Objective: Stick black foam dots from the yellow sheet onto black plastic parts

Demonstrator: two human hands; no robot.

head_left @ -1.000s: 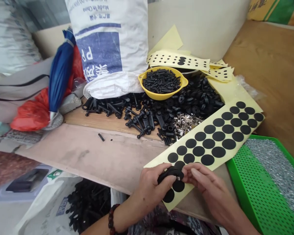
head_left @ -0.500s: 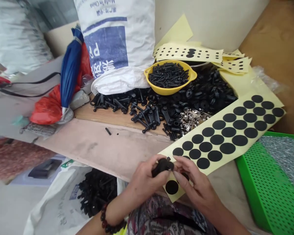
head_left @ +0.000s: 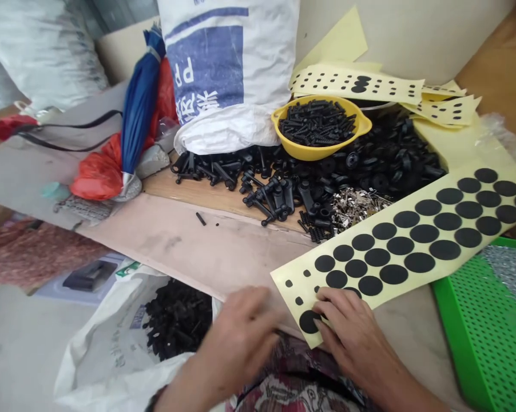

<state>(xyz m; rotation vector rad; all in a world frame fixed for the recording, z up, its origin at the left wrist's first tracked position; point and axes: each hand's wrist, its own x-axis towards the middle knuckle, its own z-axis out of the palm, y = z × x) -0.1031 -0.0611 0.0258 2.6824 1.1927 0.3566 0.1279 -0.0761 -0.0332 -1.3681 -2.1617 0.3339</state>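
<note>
My right hand (head_left: pixel 353 326) lies over the lower left end of a pale yellow sheet (head_left: pixel 290 297) of black round stickers. Its thumb and bent fingers close at the right edge of a black round sticker (head_left: pixel 308 321) near the corner. Smaller black spots dot the sheet just above. My left hand (head_left: pixel 241 326) hovers left of the sheet, smeared by motion, so its fingers and anything in them cannot be made out. Below and left of it, an open white bag (head_left: pixel 90 343) holds black plastic parts (head_left: pixel 178 320).
Black parts (head_left: pixel 279 194) pile up behind, beside small metal clips (head_left: pixel 356 207). A yellow bowl (head_left: pixel 279 134) holds black screw-like pieces. A green perforated tray (head_left: pixel 468 326) stands at right. A white sack (head_left: pixel 270 51) and a blue umbrella (head_left: pixel 140 103) are at the back.
My left hand has moved left and away from my right hand. The black part both hands were around no longer shows. My right hand has come down onto the sheet's corner; the view has shifted.
</note>
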